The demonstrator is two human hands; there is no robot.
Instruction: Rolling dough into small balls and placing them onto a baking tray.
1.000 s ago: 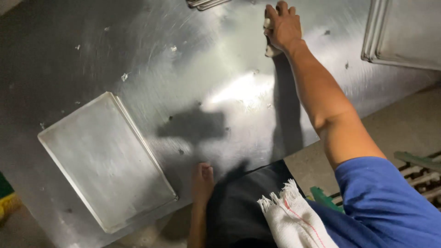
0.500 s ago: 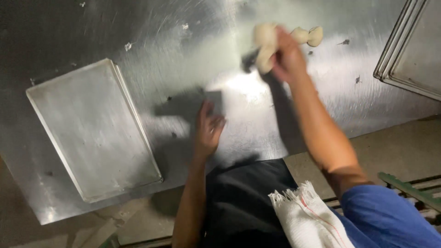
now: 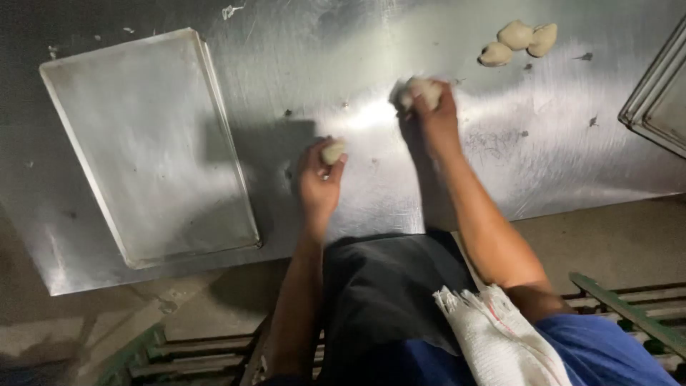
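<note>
L hand (image 3: 319,182): on the steel table (image 3: 443,179), near front edge; fingers curled round a small dough ball (image 3: 333,151), ball pinched at fingertips, touching or just above table, can't tell which.
R hand (image 3: 436,118): further back & to the right of L; fingers closed over a dough lump (image 3: 420,91), lump sticks out at far side of hand, pressed on table.
Dough pile (image 3: 518,41): 3 pale pieces, touching each other, far right part of table, well apart from both hands.
Tray L (image 3: 143,143): flat metal baking tray w/ raised rim, lies left of L hand, near but not touching.
Tray R (image 3: 661,100): only a corner shows at right edge of view.
Cloth (image 3: 500,339): white woven w/ thin red stripe, at person's waist, below R forearm.
Apron (image 3: 386,300): dark, against table edge.
</note>
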